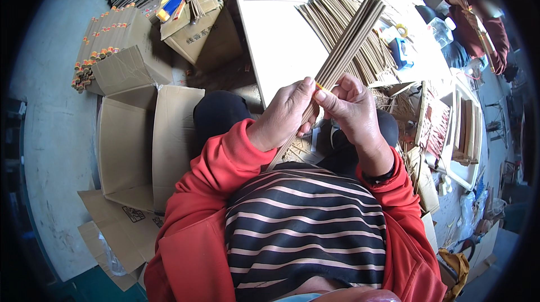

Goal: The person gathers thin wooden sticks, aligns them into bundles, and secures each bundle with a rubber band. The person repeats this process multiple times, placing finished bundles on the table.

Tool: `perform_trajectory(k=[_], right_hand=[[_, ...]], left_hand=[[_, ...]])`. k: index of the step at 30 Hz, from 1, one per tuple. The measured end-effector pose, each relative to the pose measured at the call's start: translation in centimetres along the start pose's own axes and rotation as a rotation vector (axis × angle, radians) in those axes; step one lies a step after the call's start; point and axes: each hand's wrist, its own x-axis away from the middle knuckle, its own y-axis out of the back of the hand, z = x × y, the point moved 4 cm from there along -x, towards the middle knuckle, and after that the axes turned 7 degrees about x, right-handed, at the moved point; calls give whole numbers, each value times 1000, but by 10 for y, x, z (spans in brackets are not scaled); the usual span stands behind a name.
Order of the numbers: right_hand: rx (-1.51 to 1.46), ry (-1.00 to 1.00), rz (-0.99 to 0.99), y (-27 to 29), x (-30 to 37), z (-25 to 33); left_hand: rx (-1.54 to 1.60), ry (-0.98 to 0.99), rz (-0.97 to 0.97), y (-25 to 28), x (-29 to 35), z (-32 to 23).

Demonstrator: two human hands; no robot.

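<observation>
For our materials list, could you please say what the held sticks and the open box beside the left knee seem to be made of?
Sticks: matte, perhaps wood or pressed powder, judging by their dull, even brown. Box: most likely uncoated cardboard, given its dull tan, folded flaps.

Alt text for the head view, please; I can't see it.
A bare left hand grips a bundle of thin brown sticks; the right hand is at its narrow yellow band. Ahead lie more sticks on a white table; left, an open brown cardboard box.
</observation>
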Motion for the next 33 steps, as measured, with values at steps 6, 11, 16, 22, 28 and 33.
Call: perform_trajectory(k=[6, 11, 16, 22, 28, 33], right_hand=[[-12, 10, 25, 3, -3, -1], [-3, 15, 7, 7, -9, -4], [82, 31, 16, 13, -15, -9], [173, -30, 28, 13, -11, 3], [161, -23, 34, 12, -10, 7], [36, 0, -4, 14, -13, -12]], left_hand=[[34, 68, -12, 0, 3, -3], [34, 67, -44, 0, 0, -2], [45, 72, -56, 1, -1, -3], [22, 97, -36, -1, 0, -5], [33, 89, -56, -3, 1, -4], [50, 52, -90, -3, -1, -2]])
